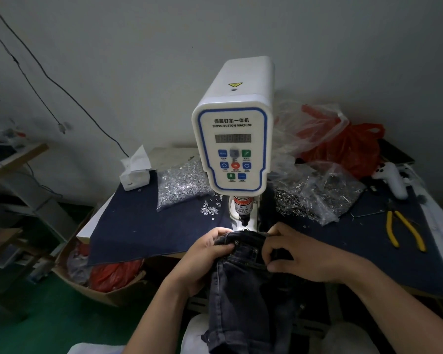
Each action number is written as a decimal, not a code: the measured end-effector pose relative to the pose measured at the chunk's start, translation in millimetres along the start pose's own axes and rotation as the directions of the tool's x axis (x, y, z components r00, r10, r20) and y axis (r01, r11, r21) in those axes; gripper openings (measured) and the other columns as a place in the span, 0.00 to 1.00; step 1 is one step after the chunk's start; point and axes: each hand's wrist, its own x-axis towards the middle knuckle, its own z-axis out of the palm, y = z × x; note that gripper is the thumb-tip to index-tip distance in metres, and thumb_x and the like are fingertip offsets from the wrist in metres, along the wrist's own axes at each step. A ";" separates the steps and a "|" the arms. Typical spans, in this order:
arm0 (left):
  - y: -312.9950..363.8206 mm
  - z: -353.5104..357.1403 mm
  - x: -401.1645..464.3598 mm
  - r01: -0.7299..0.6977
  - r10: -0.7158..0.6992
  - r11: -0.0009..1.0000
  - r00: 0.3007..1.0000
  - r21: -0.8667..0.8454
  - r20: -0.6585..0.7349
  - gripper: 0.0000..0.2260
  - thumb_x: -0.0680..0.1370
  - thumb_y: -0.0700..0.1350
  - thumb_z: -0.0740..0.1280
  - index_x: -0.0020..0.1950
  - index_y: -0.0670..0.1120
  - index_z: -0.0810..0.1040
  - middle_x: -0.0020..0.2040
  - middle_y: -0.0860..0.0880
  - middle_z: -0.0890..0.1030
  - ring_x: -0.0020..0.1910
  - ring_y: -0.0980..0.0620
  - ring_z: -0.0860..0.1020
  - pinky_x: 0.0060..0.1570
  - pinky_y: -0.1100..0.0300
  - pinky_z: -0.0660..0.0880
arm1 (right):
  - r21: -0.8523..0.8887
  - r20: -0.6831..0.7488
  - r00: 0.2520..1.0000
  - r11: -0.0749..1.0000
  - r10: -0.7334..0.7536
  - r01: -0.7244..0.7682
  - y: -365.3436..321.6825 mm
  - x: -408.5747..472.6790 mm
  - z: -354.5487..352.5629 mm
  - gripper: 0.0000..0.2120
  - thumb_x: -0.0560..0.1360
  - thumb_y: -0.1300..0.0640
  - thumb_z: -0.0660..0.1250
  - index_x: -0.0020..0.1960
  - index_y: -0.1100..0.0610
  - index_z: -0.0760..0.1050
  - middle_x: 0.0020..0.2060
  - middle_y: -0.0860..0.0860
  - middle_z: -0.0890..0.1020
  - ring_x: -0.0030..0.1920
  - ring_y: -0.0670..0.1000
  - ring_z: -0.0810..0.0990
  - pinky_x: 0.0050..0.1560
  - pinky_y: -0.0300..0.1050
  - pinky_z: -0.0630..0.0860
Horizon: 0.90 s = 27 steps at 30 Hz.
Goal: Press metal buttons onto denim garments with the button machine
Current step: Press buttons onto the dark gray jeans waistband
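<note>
A white servo button machine [233,139] stands at the middle of the table, its press head [244,213] just above the die. Dark denim jeans [243,297] hang from the table's front edge down to my lap. Their waistband sits just in front of the die, with a small metal button [236,242] showing on it. My left hand [205,254] grips the waistband's left side, fingers curled over the fabric. My right hand [302,254] pinches the waistband's right side. A bag of silver button parts [182,185] lies left of the machine, another bag [315,198] right of it.
Yellow-handled pliers [404,231] lie on the blue table cover at the right. A tissue box [134,172] stands at the back left, red and clear plastic bags [343,144] at the back right. A cardboard box [100,277] with bags sits on the floor left.
</note>
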 end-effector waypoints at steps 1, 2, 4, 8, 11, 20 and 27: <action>-2.4 -0.1 0.0 -0.010 0.010 0.999 1.000 0.035 -0.009 0.11 0.81 0.36 0.68 0.64 0.42 0.78 0.57 0.38 0.85 0.55 0.43 0.84 0.60 0.48 0.79 | -0.045 -0.012 1.000 0.999 -0.021 0.021 1.6 1.0 3.5 0.05 0.78 0.50 0.72 0.48 0.42 0.77 0.60 0.36 0.65 0.61 0.32 0.66 0.59 0.24 0.61; -4.3 -0.3 -0.3 -0.021 0.023 0.997 0.999 0.075 -0.026 0.11 0.82 0.36 0.67 0.64 0.43 0.79 0.57 0.39 0.85 0.55 0.44 0.84 0.60 0.48 0.79 | -0.114 -0.032 0.999 0.993 -0.044 0.040 3.0 1.8 7.1 0.05 0.78 0.49 0.72 0.48 0.42 0.76 0.63 0.36 0.62 0.64 0.33 0.61 0.64 0.28 0.58; -5.2 0.8 -2.2 -0.044 0.058 0.982 0.996 0.185 -0.071 0.10 0.83 0.37 0.67 0.63 0.46 0.80 0.57 0.42 0.86 0.56 0.45 0.84 0.60 0.50 0.80 | -0.210 -0.095 0.992 0.975 -0.087 0.065 2.3 3.1 13.4 0.05 0.79 0.49 0.70 0.48 0.42 0.74 0.67 0.35 0.58 0.69 0.40 0.55 0.70 0.39 0.56; -4.0 1.9 -5.4 -0.155 0.229 0.847 0.970 0.509 -0.086 0.13 0.81 0.39 0.71 0.62 0.53 0.76 0.56 0.48 0.84 0.57 0.52 0.83 0.61 0.55 0.79 | -0.095 -0.143 0.976 0.984 -0.164 0.152 -5.6 3.7 14.8 0.10 0.78 0.56 0.71 0.48 0.43 0.72 0.59 0.31 0.67 0.65 0.40 0.61 0.66 0.41 0.59; -8.3 5.3 -9.1 -0.308 0.422 0.733 0.905 0.607 -0.051 0.19 0.78 0.34 0.74 0.60 0.54 0.73 0.61 0.47 0.76 0.62 0.50 0.79 0.62 0.62 0.76 | 0.079 -0.121 0.992 0.996 -0.039 0.049 -6.2 3.7 16.8 0.12 0.80 0.58 0.68 0.47 0.40 0.73 0.54 0.38 0.71 0.59 0.45 0.71 0.65 0.46 0.68; -38.0 25.1 -23.5 -0.428 0.594 0.459 0.799 0.779 0.090 0.07 0.73 0.54 0.74 0.48 0.57 0.79 0.53 0.63 0.78 0.62 0.54 0.73 0.60 0.45 0.73 | 0.213 -0.208 0.977 0.972 -0.054 0.099 -11.6 8.1 20.3 0.11 0.81 0.66 0.66 0.47 0.50 0.72 0.48 0.41 0.80 0.54 0.46 0.79 0.58 0.35 0.70; -34.7 23.1 -21.1 -0.271 0.347 0.695 0.938 0.666 0.020 0.06 0.72 0.60 0.75 0.42 0.62 0.79 0.51 0.54 0.77 0.56 0.53 0.76 0.58 0.56 0.75 | 0.172 -0.208 0.978 0.985 0.014 0.022 -9.1 10.6 14.4 0.11 0.81 0.62 0.66 0.46 0.47 0.72 0.49 0.48 0.78 0.52 0.45 0.78 0.58 0.41 0.71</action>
